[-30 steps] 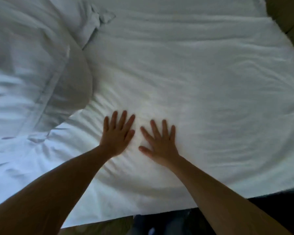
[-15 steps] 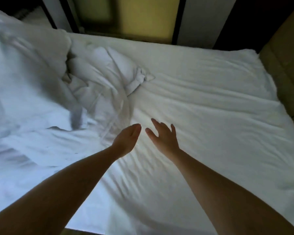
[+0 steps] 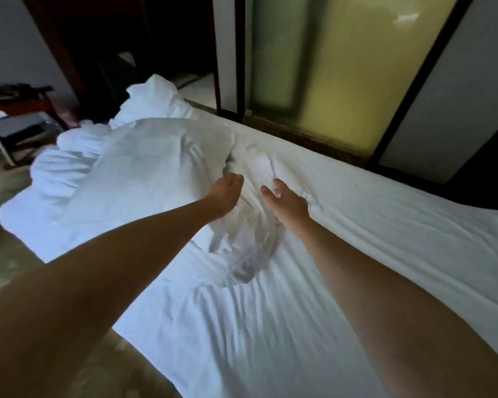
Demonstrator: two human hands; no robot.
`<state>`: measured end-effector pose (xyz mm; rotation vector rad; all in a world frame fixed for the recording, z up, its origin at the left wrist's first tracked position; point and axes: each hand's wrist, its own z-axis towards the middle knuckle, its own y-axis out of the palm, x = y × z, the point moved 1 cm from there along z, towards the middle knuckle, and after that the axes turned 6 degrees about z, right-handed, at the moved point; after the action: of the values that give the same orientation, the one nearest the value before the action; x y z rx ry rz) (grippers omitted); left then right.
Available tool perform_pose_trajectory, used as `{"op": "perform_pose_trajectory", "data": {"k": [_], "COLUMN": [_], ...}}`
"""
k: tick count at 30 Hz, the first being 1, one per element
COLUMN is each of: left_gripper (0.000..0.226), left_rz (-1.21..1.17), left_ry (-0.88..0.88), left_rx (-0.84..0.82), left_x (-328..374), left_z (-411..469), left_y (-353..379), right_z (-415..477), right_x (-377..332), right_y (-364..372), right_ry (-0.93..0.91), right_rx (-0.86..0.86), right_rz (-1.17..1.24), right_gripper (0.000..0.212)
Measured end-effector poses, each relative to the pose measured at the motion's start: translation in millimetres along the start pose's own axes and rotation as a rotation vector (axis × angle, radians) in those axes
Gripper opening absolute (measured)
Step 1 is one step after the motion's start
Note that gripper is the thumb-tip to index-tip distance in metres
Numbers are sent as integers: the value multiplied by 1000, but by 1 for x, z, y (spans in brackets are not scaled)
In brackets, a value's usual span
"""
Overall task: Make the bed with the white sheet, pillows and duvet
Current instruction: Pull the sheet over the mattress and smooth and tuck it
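Left hand: the left hand (image 3: 224, 193) is stretched forward on a bare, straight arm. It is seen edge-on, fingers straight and pressed together, gripping nothing. Its tips are at the folds of the crumpled white duvet (image 3: 144, 168); whether they touch cannot be told.
Right hand: the right hand (image 3: 288, 203) reaches out just beside it, palm turned toward the left hand. Its fingers are spread, loosely bent and empty, above a bunched ridge of cloth.
Sheet: the wrinkled white cotton sheet (image 3: 357, 239) lies spread across the bed (image 3: 161, 357), creased in long lines beneath both forearms.
Duvet: heaped on the left part of the bed, ahead of both hands, with a puffed white mass at its far end near the dark doorway.
Surroundings: a yellow-green frosted glass panel (image 3: 328, 67) in dark frames stands behind the bed. A red-framed rack (image 3: 20, 110) stands at far left on the floor (image 3: 6, 254).
Change: a second ago both palms pressed flat on the sheet. They have since lifted and reached toward the duvet, and the view has swung up to take in the room.
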<state>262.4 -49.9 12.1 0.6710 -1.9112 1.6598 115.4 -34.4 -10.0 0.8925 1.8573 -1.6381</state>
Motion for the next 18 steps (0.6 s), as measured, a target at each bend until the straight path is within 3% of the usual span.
{"op": "perform_pose_trajectory", "data": {"k": [8,11,18], "left_gripper": [49,50,63], "left_rz": [16,-13,-83], "left_ry": [-143,-222,-369], "left_rx": [122,176,199], "left_x": [-1,-15,-66], "left_z": [-36,-37,-18], "left_y": [-76,-107,-153], "right_z": [-6,-2,15], "right_x": [-85,-98,-124], "right_y": [-1,9,32], "right_ry": [-139,-146,-159], "right_rx": [-212,-281,-345], "right_rz": [28,33,54], "right_gripper": [61,75,76]}}
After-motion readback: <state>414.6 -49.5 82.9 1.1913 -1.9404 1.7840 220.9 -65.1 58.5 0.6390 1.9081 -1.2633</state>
